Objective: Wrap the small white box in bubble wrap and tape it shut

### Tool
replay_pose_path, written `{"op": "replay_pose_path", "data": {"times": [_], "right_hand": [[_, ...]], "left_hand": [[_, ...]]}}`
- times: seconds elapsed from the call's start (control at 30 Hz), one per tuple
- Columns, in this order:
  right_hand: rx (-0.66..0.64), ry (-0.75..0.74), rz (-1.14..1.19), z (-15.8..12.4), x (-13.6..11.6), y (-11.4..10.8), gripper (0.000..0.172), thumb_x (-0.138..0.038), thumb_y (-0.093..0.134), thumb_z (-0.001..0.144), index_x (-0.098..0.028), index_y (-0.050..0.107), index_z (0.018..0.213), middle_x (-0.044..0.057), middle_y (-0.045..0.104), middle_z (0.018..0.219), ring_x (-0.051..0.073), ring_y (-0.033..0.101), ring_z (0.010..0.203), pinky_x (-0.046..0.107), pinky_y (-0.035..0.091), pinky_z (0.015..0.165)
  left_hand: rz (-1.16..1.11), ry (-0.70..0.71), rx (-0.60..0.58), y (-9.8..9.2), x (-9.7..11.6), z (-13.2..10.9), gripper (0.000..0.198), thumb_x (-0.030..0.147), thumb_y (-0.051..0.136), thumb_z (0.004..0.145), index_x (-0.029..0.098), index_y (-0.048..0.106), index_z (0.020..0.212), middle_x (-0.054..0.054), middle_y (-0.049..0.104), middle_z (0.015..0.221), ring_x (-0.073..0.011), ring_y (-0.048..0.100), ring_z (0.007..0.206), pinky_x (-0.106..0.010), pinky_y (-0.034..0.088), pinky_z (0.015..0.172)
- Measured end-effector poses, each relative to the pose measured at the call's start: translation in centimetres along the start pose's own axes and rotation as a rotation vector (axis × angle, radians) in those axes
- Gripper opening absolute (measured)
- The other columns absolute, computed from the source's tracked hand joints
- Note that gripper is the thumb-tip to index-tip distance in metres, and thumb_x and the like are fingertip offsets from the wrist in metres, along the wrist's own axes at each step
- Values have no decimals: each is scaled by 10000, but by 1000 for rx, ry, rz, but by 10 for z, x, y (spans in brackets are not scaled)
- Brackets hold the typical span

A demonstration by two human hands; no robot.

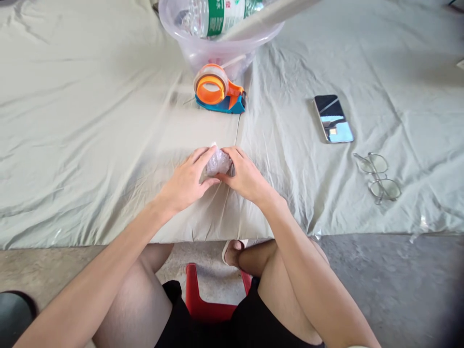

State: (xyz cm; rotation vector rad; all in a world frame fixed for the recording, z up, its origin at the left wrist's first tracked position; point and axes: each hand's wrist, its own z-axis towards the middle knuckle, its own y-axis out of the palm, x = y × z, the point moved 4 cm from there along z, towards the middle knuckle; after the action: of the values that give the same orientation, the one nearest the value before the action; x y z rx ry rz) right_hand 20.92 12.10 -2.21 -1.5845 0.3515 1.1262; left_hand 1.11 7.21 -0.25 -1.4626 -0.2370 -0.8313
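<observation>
Between my two hands, near the front of the table, sits a small bundle (218, 162) in clear, crinkled plastic wrap; what is inside cannot be made out. My left hand (188, 180) curls around its left side, thumb in front and fingers behind. From the right, my right hand (245, 173) closes on it in the same way, and the thumbs nearly meet at the near side. Beyond the hands stands an orange and blue tape dispenser (220, 92) with a roll of clear tape.
A translucent plastic basin (217, 50) at the back holds a bottle with a green label (216, 17). To the right lie a phone (333, 119) and eyeglasses (380, 177). The cloth-covered table (90, 121) ends just before my knees, above a red stool (208, 309).
</observation>
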Motion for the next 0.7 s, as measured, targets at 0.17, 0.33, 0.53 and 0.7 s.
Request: {"op": "replay_pose_path", "data": {"times": [0.17,0.33,0.53,0.7], "right_hand": [[-9,-9,1,-2,-2,-1,533,-260,776,959,-240,664,1480,148,692,1472,355,723,1331,512,610,1141],[-1,9,-57,1,-2,0,510,-273,828,917,-224,644,1390,145,712,1414,327,727,1149,474,613,988],[-5,12,-49,0,1,2,509,-292,845,921,-263,598,1365,121,701,1447,334,717,1234,473,601,1038],[-20,11,-66,-1,3,3,522,-310,825,931,-261,583,1391,130,680,1454,337,709,1219,472,609,1019]], "left_hand": [[101,-44,-34,3,5,-3,811,281,823,1100,295,428,1808,-167,542,1805,-388,644,1609,-546,654,1256],[136,80,-21,-3,-6,13,681,240,848,1064,223,551,1676,-173,659,1654,-384,701,1517,-558,647,1248],[49,290,107,4,-38,27,670,447,926,1012,259,585,1556,-147,721,1515,-390,714,1436,-592,635,1226],[55,323,110,8,-39,25,658,661,751,1101,266,570,1595,-179,692,1581,-410,684,1470,-609,584,1284]]}}
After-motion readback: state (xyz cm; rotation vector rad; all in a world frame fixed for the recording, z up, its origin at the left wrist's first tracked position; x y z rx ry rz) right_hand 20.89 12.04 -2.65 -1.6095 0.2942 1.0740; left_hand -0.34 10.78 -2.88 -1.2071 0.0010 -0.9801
